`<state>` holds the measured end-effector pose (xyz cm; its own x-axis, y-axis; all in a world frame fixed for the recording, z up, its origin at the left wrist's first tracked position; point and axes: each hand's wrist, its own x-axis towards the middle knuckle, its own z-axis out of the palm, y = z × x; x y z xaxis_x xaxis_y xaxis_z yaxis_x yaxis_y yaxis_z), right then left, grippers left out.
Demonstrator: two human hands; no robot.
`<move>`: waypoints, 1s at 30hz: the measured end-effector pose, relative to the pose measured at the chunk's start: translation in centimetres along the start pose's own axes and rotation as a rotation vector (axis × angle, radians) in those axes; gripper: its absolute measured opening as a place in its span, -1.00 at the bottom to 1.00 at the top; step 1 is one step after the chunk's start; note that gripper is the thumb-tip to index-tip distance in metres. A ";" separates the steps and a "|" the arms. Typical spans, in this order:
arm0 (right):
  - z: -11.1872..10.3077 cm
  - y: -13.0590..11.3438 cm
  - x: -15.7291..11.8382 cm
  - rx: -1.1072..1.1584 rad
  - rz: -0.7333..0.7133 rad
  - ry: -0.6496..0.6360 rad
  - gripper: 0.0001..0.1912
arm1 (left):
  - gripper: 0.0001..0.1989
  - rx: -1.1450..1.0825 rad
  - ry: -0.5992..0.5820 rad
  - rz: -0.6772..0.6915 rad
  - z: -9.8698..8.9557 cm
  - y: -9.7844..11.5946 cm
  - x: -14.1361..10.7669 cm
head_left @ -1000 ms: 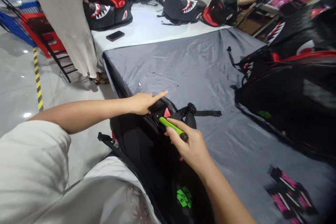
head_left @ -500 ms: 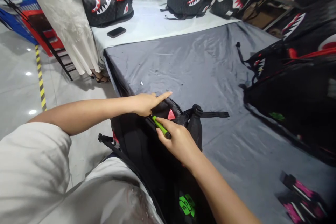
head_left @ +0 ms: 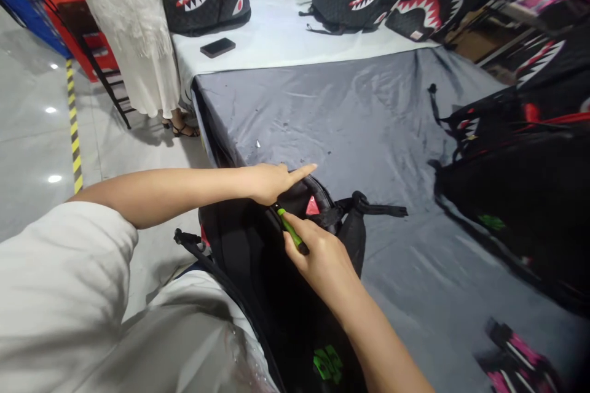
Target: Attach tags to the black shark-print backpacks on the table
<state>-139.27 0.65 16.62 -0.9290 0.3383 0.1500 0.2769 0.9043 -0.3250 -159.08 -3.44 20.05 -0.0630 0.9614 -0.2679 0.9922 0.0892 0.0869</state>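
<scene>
Right hand (head_left: 325, 253) fingers pinch green tool (head_left: 292, 230), tip beside left hand (head_left: 270, 183); left index extended, other fingers unclear. Slip could poke skin or snag black bag (head_left: 262, 258).

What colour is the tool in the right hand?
Green with a black end, in the head view.

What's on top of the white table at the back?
Shark-mouth backpacks and a dark phone lie on the white table. The cloth right under them is covered, so I can't tell what's there.
</scene>
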 end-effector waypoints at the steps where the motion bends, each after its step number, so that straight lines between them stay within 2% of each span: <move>1: 0.1 -0.1 -0.1 -0.003 0.007 0.005 -0.61 | 0.07 0.001 -0.004 0.000 0.0 0.0 0.0; 11: 0.9 -0.5 -0.4 0.062 0.052 0.082 -0.60 | 0.08 0.001 -0.033 0.000 -0.2 0.2 0.0; 19: 0.8 -1.0 -0.3 0.061 0.069 0.083 -0.59 | 0.09 -0.007 -0.068 0.002 -0.5 0.3 0.0; 30: 0.9 -0.9 -0.4 0.114 0.107 0.112 -0.62 | 0.08 -0.035 -0.002 0.000 0.2 0.0 0.3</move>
<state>-139.31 -0.49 16.03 -0.8609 0.4634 0.2099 0.3368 0.8284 -0.4475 -159.06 -3.24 19.81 -0.0632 0.9609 -0.2695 0.9878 0.0987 0.1204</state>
